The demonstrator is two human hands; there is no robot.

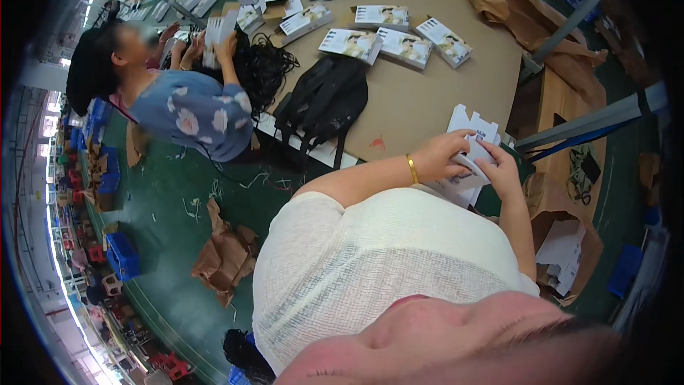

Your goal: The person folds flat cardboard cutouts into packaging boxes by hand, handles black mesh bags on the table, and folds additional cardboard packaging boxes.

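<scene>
At the near right corner of the table, a white carton (476,160) is held between my two hands. My left hand (443,155), with a gold bracelet at the wrist, has its fingers bent round the carton's left side. From the other side, my right hand (503,170) grips it, thumb and fingers pressed on the cardboard. White card with cut tabs (464,118) shows just beyond and below my hands; whether it is one piece with the held carton I cannot tell.
Several printed white boxes (404,47) lie across the brown tabletop (420,110). A black backpack (329,96) sits at its left edge. A co-worker (206,117) there holds white cartons (220,28). Metal posts (591,125) and a paper bag (570,224) stand right; crumpled paper (222,253) lies on the floor.
</scene>
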